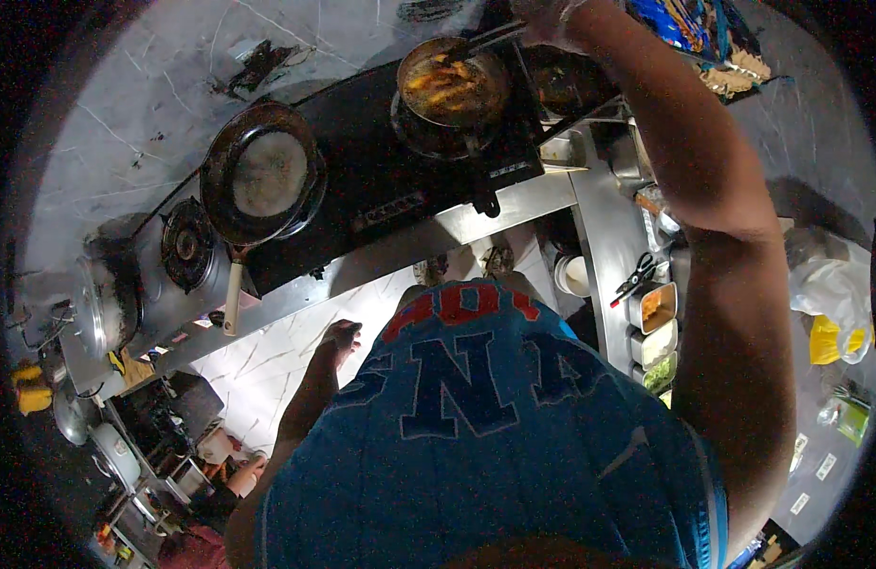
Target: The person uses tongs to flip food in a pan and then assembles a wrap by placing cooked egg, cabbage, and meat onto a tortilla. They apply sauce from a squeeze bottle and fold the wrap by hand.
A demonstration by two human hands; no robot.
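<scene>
Pieces of golden-brown food (442, 90) lie in bubbling oil in a round metal pan (485, 106) on the far part of the dark cooktop (352, 166). Metal tongs (492, 41) reach into the pan from its right side, their tips by the food. The right hand (554, 23), in what looks like a clear glove, has its fingers wrapped round the tongs. The left hand (341, 343) hangs low above the pale floor (243, 379), fingers partly curled; I can't tell how far they close. Left of the frying food sits a larger dark pan (270, 175) with a light handle, beside a bare burner (186, 242). On the steel worktop (599, 247) to the right, black-handled scissors (637, 277) lie near orange food (659, 305) in a container.
</scene>
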